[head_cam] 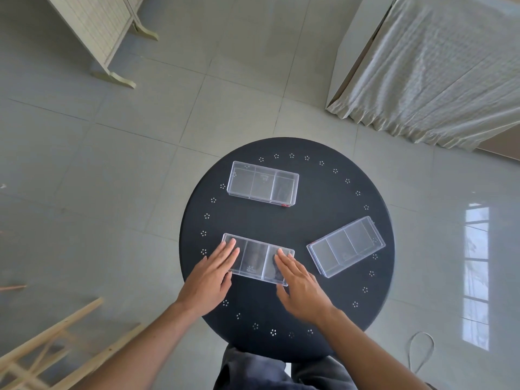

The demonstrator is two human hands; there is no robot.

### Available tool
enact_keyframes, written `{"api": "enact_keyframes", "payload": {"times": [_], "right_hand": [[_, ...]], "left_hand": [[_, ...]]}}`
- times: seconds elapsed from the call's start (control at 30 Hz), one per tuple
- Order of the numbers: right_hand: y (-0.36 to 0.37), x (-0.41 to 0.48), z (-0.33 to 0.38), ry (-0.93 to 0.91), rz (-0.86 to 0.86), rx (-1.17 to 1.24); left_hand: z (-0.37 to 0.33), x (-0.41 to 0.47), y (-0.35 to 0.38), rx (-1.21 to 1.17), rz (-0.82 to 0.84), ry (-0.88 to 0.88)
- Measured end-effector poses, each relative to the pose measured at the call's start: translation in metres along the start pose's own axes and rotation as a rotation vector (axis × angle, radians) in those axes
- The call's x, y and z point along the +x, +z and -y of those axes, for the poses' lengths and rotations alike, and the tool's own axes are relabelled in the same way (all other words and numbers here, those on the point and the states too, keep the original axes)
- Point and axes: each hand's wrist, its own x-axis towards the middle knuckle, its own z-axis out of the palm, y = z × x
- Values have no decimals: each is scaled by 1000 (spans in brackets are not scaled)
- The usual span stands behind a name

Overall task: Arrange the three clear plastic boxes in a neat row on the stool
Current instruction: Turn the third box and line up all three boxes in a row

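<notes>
Three clear plastic boxes with inner dividers lie on a round black stool (323,215). The far box (264,182) lies near the stool's back left. The right box (346,246) lies slanted near the right rim. The near box (256,258) is at the front left, and both my hands rest on it with flat fingers: my left hand (211,277) on its left end, my right hand (299,285) on its right end. The thumbs reach along the box's near side, and neither hand closes around it.
Grey tiled floor surrounds the stool. A folding screen (107,38) stands at the back left, and a cloth-draped piece of furniture (436,66) at the back right. Wooden slats (47,347) lie at the front left and a thin cord loop (420,353) on the floor at the right.
</notes>
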Motion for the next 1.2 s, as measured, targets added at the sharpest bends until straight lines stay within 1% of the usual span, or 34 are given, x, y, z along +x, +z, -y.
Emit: {"api": "enact_keyframes", "payload": {"times": [0.27,0.67,0.73,0.83,0.9,1.0,1.1,1.2], "right_hand": [[-18,31,-2,-4,-43,-33],[-43,72,-1,-14,-80,-42],[-43,71,-3,-34,-94,-8],[-44,65,-9,-34,-168,88],[-47,58,-23,12,-223,125],[-56,47,-55,100,-320,123],[-68,34,-92,214,-358,116],[-84,18,-127,270,-378,101]], "left_hand": [[4,36,-22,17,60,-54],[-9,79,-60,-62,147,-177],[-14,80,-60,-79,143,-188],[-25,77,-61,-108,84,-196],[-36,74,-58,-117,20,-161],[-58,72,-48,-115,-63,-46],[-86,75,-33,-110,-57,38],[-121,76,-18,-125,-32,90]]}}
